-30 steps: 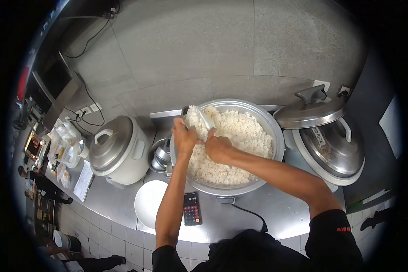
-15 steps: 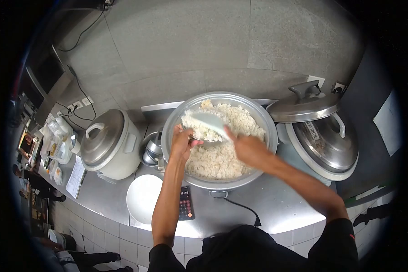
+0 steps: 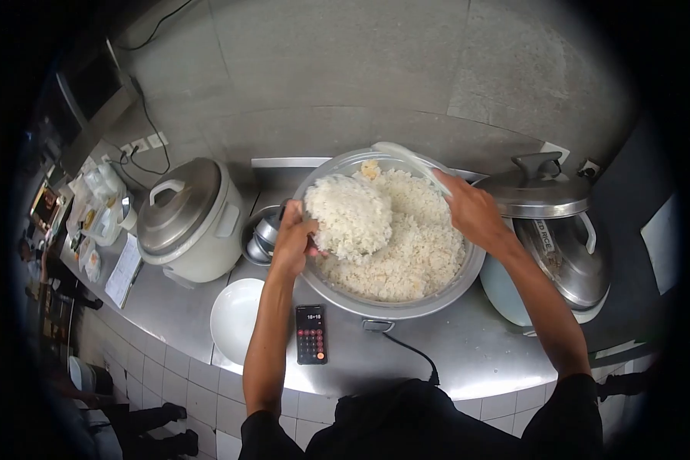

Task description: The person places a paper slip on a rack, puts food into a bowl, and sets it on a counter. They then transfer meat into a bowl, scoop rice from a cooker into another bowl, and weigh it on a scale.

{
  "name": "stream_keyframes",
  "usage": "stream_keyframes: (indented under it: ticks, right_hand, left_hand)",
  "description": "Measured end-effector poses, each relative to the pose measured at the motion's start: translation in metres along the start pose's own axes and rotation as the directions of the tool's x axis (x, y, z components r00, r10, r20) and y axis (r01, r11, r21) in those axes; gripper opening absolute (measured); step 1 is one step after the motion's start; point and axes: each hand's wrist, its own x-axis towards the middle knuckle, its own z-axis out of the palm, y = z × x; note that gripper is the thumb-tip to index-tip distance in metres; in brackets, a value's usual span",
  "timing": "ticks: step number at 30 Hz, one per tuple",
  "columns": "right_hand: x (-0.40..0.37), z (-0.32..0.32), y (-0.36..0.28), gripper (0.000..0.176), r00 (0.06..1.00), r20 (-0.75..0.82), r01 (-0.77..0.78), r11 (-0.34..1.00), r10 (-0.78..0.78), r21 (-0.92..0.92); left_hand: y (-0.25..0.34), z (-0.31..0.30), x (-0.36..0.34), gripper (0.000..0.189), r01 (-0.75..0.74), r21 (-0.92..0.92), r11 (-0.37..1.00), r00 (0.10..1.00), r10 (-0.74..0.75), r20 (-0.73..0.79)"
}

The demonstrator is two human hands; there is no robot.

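A large round rice cooker pot [image 3: 468, 268] full of cooked white rice [image 3: 414, 268] stands open in front of me. Over its left side my left hand [image 3: 293, 239] grips a bowl heaped with rice [image 3: 350, 213]; the mound hides nearly all of the bowl. Closed round the handle of a pale rice paddle [image 3: 406, 156] is my right hand [image 3: 475, 208], at the pot's upper right. The paddle's blade reaches across the far rim, apart from the heaped rice. A yellowish clump [image 3: 370, 169] lies among the rice near the back.
Left of the pot are metal bowls [image 3: 267, 228] and a lidded rice cooker [image 3: 188, 218]. A white plate [image 3: 238, 320] and a phone showing a calculator [image 3: 311, 334] lie in front. Another lidded cooker [image 3: 563, 253] stands right, beside a loose lid [image 3: 533, 188]. A person's legs [image 3: 149, 429] show lower left.
The paddle has moved off the heaped rice, up and right to the pot's far rim. The rice in my left hand's bowl now shows as a rounded mound. The view has shifted slightly.
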Motion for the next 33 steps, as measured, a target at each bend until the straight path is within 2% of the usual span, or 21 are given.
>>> stream_keyframes:
  ticks: [1,2,3,4,6,8,10,11,12,14,16,18,19,20,22,23,24,26,28,30,33]
  right_hand:
    - [0.01,0.002,-0.008,0.049,0.975,-0.114,0.186,0.981,-0.191,-0.046]
    - [0.015,0.0,-0.025,0.049,0.973,-0.116,0.196,0.979,-0.201,-0.048]
    - [0.016,-0.004,-0.047,0.05,0.988,0.083,0.125,0.991,-0.128,0.041]
    - [0.01,-0.004,-0.061,0.051,0.957,0.284,0.031,0.993,-0.063,0.116]
    - [-0.006,0.048,-0.05,0.051,0.974,0.079,0.204,0.973,-0.213,0.109]
    - [-0.01,0.03,-0.053,0.05,0.973,0.142,0.169,0.98,-0.183,0.105]
    - [-0.01,0.015,-0.043,0.051,0.983,0.177,0.002,0.967,-0.049,0.256]
    - [-0.01,0.028,-0.023,0.054,0.998,0.027,0.039,0.951,-0.049,0.306]
    - [-0.015,0.034,-0.028,0.054,0.999,0.027,0.033,0.951,-0.043,0.306]
    - [-0.02,0.047,-0.044,0.055,0.96,0.224,-0.229,0.929,0.167,0.29]
    - [-0.025,0.05,-0.044,0.055,0.958,0.251,-0.214,0.934,0.142,0.287]
    - [-0.033,0.044,-0.045,0.055,0.995,0.1,-0.002,0.964,-0.026,0.265]
    - [-0.035,0.048,-0.034,0.05,0.993,-0.051,0.114,0.948,-0.103,0.299]
    - [-0.033,0.037,-0.032,0.05,0.993,-0.052,0.113,0.947,-0.102,0.3]
    - [-0.027,0.007,-0.032,0.048,0.996,-0.012,0.092,0.984,-0.091,0.154]
    - [-0.028,0.002,-0.033,0.051,0.979,-0.103,0.177,0.984,-0.174,0.016]
    - [-0.027,-0.001,-0.036,0.051,0.978,-0.1,0.184,0.983,-0.182,0.016]
    - [-0.028,-0.01,-0.042,0.049,0.95,0.057,0.31,0.947,-0.306,-0.08]
    - [-0.019,-0.002,-0.028,0.048,0.959,0.104,0.272,0.958,-0.263,-0.085]
    - [-0.012,0.001,0.0,0.049,0.976,0.163,0.135,0.988,-0.144,0.069]
    - [-0.009,0.011,0.014,0.049,0.961,0.169,0.198,0.972,-0.217,0.122]
  left_hand:
    - [0.002,0.004,0.002,0.03,0.043,0.024,0.999,0.999,-0.043,-0.006]
    - [0.002,0.008,0.003,0.03,0.036,0.02,0.999,0.999,-0.035,-0.013]
    - [0.001,0.012,0.005,0.03,0.026,0.039,0.999,1.0,-0.025,-0.013]
    - [-0.001,0.015,0.006,0.031,0.02,0.06,0.998,1.0,-0.019,-0.01]
    - [-0.002,0.017,0.008,0.031,0.025,-0.006,1.0,0.999,-0.025,-0.029]
    - [-0.007,0.015,0.006,0.031,0.092,0.05,0.995,0.994,-0.088,-0.063]
    - [-0.008,0.015,0.005,0.031,0.105,0.039,0.994,0.994,-0.103,-0.037]
    - [-0.012,0.015,0.006,0.031,0.071,-0.021,0.997,0.996,-0.072,-0.048]
    - [-0.014,0.015,0.007,0.031,0.037,-0.077,0.996,0.997,-0.041,-0.058]
    - [-0.015,0.023,0.009,0.03,0.043,-0.106,0.993,0.994,-0.054,-0.096]
    - [-0.016,0.028,0.01,0.029,0.055,-0.137,0.989,0.988,-0.074,-0.136]
    - [-0.02,0.027,0.009,0.029,0.057,-0.15,0.987,0.988,-0.078,-0.134]
    - [-0.022,0.025,0.01,0.029,0.059,-0.146,0.987,0.988,-0.079,-0.131]
    - [-0.024,0.021,0.013,0.029,0.072,-0.176,0.982,0.992,-0.088,-0.087]
    - [-0.026,0.016,0.018,0.029,0.082,-0.217,0.973,0.994,-0.095,-0.053]
    - [-0.025,0.015,0.022,0.03,0.147,-0.28,0.949,0.988,-0.152,0.001]
    - [-0.025,0.013,0.025,0.031,0.215,-0.333,0.918,0.977,-0.206,0.061]
    - [-0.03,0.025,0.029,0.032,0.191,-0.357,0.915,0.981,-0.192,0.034]
    - [-0.032,0.029,0.028,0.033,0.175,-0.377,0.91,0.983,-0.183,0.013]
    - [-0.015,0.03,0.015,0.036,0.203,-0.208,0.957,0.979,-0.19,0.077]
    - [-0.021,0.029,0.014,0.038,0.203,-0.23,0.952,0.979,-0.192,0.073]
